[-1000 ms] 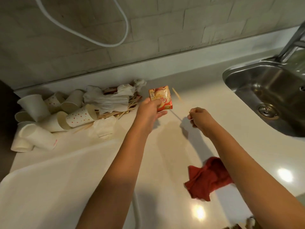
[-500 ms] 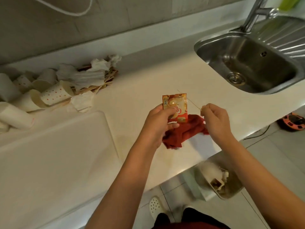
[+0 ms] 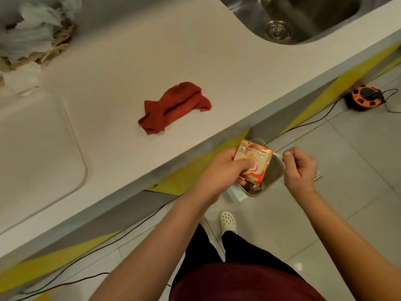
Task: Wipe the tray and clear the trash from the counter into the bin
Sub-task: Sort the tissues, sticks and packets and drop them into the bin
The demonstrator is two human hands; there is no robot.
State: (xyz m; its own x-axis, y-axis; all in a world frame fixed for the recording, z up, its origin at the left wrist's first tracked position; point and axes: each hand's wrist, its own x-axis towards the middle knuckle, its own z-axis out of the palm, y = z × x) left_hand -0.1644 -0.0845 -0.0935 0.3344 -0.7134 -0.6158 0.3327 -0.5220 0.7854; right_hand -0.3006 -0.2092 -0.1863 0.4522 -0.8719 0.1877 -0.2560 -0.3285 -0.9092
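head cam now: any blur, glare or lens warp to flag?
Head view: warm, dim light; wide-angle warp bows the counter edge; soft motion blur on the crumpled napkins and the wrapper in the left hand; the right hand fairly sharp; faint sheen in the sink, no harsh glare.

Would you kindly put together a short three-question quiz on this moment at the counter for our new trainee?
1. True or false: the red cloth is in the person's left hand.
2. What is directly under the orange packet? A) the sink B) the bin on the floor C) the white tray
3. Fill in: the right hand pinches a thin ____.

Key
1. False: the cloth lies loose on the counter; the left hand holds the packet.
2. B
3. Stick; its far end is hard to make out.
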